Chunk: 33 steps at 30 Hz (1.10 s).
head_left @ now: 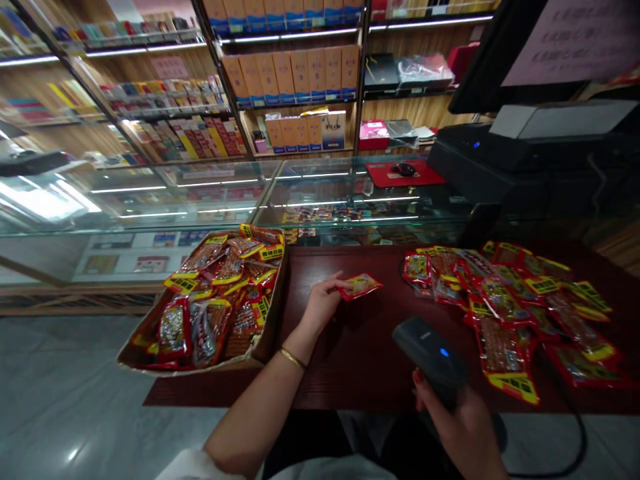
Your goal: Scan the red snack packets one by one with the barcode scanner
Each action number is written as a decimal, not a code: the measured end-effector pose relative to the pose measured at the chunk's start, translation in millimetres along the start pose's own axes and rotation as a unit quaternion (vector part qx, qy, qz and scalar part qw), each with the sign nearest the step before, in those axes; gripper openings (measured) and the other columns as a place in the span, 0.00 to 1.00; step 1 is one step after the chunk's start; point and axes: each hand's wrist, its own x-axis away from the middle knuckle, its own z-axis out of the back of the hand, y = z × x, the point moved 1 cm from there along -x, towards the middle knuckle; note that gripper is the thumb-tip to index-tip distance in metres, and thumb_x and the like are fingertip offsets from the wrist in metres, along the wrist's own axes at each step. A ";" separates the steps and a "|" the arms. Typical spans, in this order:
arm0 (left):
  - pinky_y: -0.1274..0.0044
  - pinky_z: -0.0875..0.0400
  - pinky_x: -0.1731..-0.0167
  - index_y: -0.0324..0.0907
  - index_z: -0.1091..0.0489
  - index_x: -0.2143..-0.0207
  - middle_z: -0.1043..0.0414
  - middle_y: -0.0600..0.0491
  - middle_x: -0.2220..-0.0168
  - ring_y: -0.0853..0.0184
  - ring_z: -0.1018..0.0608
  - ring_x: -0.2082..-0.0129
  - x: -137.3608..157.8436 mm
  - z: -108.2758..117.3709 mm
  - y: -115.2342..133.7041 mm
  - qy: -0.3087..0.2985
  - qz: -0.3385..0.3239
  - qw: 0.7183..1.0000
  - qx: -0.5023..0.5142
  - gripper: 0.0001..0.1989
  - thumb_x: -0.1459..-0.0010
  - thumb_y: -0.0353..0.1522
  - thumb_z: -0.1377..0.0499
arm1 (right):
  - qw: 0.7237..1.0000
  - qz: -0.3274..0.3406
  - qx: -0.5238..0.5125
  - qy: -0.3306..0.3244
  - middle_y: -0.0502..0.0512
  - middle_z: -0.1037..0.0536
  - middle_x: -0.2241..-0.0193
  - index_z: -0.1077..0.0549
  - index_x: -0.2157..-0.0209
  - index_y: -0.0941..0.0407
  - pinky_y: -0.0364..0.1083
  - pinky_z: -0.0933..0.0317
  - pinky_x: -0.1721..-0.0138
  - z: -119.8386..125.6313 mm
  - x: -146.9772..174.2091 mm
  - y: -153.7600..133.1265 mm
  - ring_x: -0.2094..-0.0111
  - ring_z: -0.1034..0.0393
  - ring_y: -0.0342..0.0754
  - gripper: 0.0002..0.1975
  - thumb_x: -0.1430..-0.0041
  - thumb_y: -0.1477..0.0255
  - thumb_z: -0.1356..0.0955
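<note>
My left hand (323, 301) pinches one end of a red and yellow snack packet (361, 286) just above the dark red-brown tabletop (345, 360). In my right hand (463, 420) is a black handheld barcode scanner (425, 347) with a lit blue light, its head tilted up toward the left. To the left, an open cardboard box (267, 347) holds many similar snack packets (230, 260). A loose pile of snack packets (500, 287) lies on the tabletop at the right, some with brown sticks showing through clear film. Part of the scanner's handle is hidden by my fingers.
Behind the tabletop runs a glass display counter (310, 187) with a red mouse pad (375, 175) and black mouse (403, 169) on it. A monitor (493, 60) stands at the upper right. The scanner's black cable (583, 433) curves at the lower right. Stocked shelves (295, 97) line the wall.
</note>
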 end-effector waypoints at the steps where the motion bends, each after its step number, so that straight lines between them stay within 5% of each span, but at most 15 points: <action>1: 0.71 0.23 0.54 0.41 0.19 0.74 0.17 0.46 0.59 0.60 0.17 0.56 1.1 2.5 -3.7 0.007 0.009 1.000 -0.009 0.06 0.57 0.25 0.35 | 1.000 -0.002 0.002 -0.005 0.55 0.19 0.79 0.24 0.78 0.52 0.45 0.31 0.74 -1.9 -0.9 0.9 0.75 0.22 0.53 0.29 0.45 0.41 0.29; 5: 0.73 0.22 0.64 0.41 0.18 0.72 0.17 0.49 0.68 0.62 0.17 0.68 2.3 7.1 -8.0 -0.004 0.064 0.998 0.011 0.09 0.54 0.28 0.39 | 1.000 0.000 0.005 -0.021 0.55 0.20 0.80 0.25 0.77 0.53 0.45 0.32 0.72 -9.7 -3.4 -1.4 0.76 0.23 0.52 0.28 0.42 0.42 0.30; 10: 0.78 0.25 0.68 0.37 0.19 0.64 0.18 0.48 0.68 0.65 0.18 0.69 -3.6 4.2 -7.3 -0.026 0.053 0.998 -0.001 0.12 0.51 0.31 0.37 | 0.999 -0.011 0.011 -0.028 0.53 0.21 0.81 0.25 0.76 0.52 0.46 0.33 0.74 -11.2 -5.6 -8.1 0.78 0.25 0.52 0.27 0.43 0.42 0.29; 14: 0.79 0.26 0.70 0.42 0.28 0.49 0.19 0.56 0.71 0.67 0.20 0.72 -7.2 3.3 -7.5 -0.006 0.023 1.000 0.005 0.30 0.59 0.25 0.32 | 0.999 -0.011 0.027 -0.021 0.54 0.20 0.81 0.25 0.76 0.52 0.46 0.32 0.73 -7.7 -6.2 -4.9 0.76 0.23 0.53 0.27 0.43 0.42 0.29; 21: 0.79 0.26 0.66 0.41 0.28 0.65 0.21 0.55 0.68 0.70 0.21 0.71 -11.2 12.7 7.7 0.044 0.018 0.987 0.151 0.19 0.60 0.32 0.26 | 0.999 0.001 0.024 -0.042 0.53 0.20 0.80 0.24 0.74 0.53 0.45 0.31 0.74 -9.0 -5.4 -6.1 0.77 0.23 0.52 0.25 0.41 0.45 0.29; 26: 0.69 0.21 0.62 0.40 0.26 0.62 0.20 0.52 0.68 0.64 0.19 0.71 -8.4 8.3 8.5 0.027 0.068 0.973 0.217 0.21 0.60 0.34 0.25 | 0.991 0.073 0.085 -0.078 0.56 0.15 0.74 0.19 0.66 0.53 0.47 0.27 0.63 -11.8 -9.5 -8.6 0.71 0.18 0.56 0.21 0.38 0.49 0.30; 29: 0.70 0.21 0.65 0.40 0.26 0.62 0.21 0.52 0.68 0.65 0.19 0.72 -6.8 5.1 5.7 0.016 0.067 0.975 0.211 0.21 0.58 0.35 0.26 | 0.982 0.114 0.117 -0.100 0.59 0.12 0.61 0.18 0.58 0.53 0.48 0.26 0.56 -11.9 -10.6 -9.1 0.59 0.16 0.58 0.18 0.36 0.54 0.31; 33: 0.71 0.21 0.67 0.41 0.27 0.59 0.21 0.53 0.68 0.66 0.20 0.73 -4.9 3.8 2.1 0.011 0.078 0.979 0.189 0.21 0.55 0.36 0.27 | 0.971 0.142 0.151 -0.116 0.59 0.13 0.59 0.18 0.56 0.53 0.48 0.26 0.57 -10.7 -10.0 -10.3 0.57 0.16 0.58 0.17 0.35 0.56 0.32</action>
